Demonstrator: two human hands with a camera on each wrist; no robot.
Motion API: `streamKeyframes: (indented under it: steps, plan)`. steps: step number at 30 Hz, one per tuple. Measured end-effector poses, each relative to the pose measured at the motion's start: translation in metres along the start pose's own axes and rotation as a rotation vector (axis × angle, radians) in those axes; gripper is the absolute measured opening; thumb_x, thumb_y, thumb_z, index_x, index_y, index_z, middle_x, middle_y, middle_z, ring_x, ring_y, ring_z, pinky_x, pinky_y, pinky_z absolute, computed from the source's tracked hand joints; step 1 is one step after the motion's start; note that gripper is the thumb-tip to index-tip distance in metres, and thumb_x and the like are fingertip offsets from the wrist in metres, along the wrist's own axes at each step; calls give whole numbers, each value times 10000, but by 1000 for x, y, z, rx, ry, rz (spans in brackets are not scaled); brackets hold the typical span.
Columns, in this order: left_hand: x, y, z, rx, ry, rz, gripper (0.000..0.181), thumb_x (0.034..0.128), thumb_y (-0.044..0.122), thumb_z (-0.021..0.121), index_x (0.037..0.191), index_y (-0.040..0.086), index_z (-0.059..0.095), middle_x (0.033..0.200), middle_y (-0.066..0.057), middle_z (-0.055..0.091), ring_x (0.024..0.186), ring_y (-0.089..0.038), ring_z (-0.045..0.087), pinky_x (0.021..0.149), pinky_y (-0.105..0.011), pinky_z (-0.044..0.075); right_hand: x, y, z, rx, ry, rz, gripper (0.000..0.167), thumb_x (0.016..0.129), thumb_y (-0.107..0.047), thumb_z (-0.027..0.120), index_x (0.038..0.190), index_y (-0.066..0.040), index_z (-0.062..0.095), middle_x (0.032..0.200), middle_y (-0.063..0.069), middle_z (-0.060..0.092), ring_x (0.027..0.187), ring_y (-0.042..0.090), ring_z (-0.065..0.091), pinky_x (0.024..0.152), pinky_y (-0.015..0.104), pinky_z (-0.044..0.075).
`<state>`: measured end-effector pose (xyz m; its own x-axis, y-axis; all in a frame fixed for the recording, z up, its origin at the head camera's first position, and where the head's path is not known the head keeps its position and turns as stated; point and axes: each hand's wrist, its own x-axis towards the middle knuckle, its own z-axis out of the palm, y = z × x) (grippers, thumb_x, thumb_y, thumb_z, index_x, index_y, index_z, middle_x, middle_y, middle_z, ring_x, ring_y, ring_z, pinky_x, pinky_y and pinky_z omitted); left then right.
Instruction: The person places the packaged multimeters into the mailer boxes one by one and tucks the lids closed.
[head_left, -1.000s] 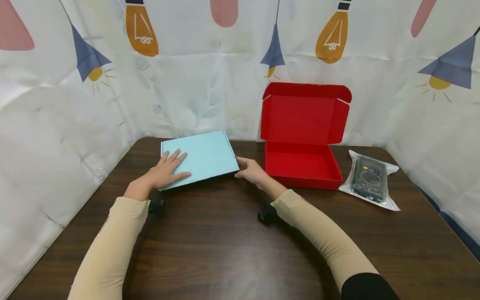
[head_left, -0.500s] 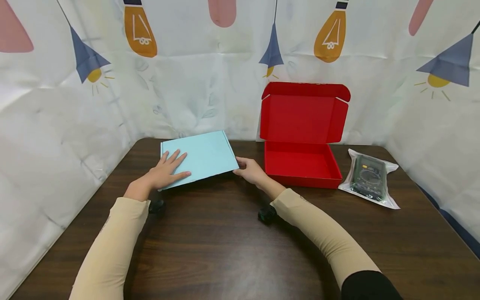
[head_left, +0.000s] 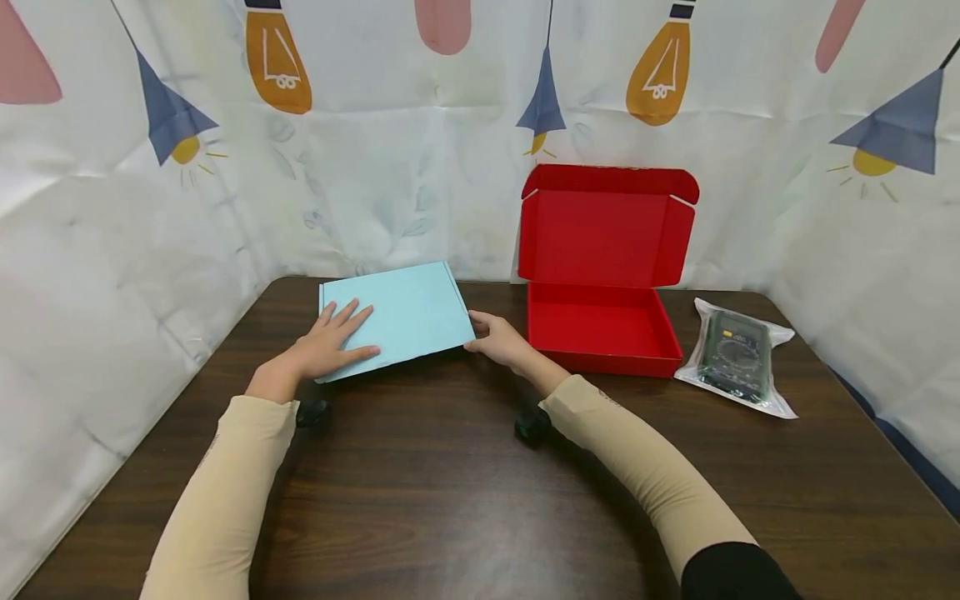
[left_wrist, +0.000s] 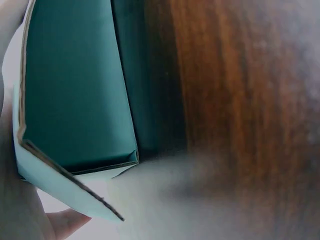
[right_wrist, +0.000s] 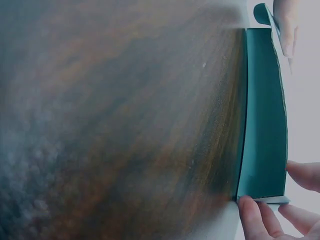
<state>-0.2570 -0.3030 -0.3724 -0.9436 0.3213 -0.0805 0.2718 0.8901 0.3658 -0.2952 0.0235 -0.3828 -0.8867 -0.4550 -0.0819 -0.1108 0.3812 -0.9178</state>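
Observation:
A light blue cardboard box lies at the back left of the table, turned slightly. My left hand rests flat on its lid with fingers spread. At the box's front right corner, the fingers and thumb of my right hand are bent around the edge and grip it. In the left wrist view the front of the box stands open onto a teal-looking inside, with one flap angled outward. The right wrist view shows the same open front, with fingertips against the corner.
An open red box with its lid upright stands right of my right hand. Farther right lies a dark, multimeter-like device in clear plastic packaging. A patterned white curtain hangs behind the dark wooden table.
My right thumb has shifted slightly left, in toward the light blue box's corner. My left hand and the boxes stay in place, while the head view drifts a little.

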Motion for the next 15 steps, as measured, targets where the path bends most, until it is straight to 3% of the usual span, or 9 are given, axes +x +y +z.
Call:
streamKeyframes:
  steps: [7,15]
  plan:
    - [2,-3,-3,-33,13,42,891,1010,522,596,1648,72,165,1693,-227,8,1498,-518,-155,1098,-791,63,6,2,0,-90,20,1,665,1019,-109,623,1608,-53,321,1444,217,540,1292,339,543,1045,460,477]
    - [0,-2,-3,-28,6,20,881,1015,517,592,1654,92,157,1703,-195,2,1505,-503,-154,1099,-789,84,16,-7,1,-449,-2,-84,646,1056,-194,571,1619,-73,279,1476,243,501,1318,313,527,1074,430,450]
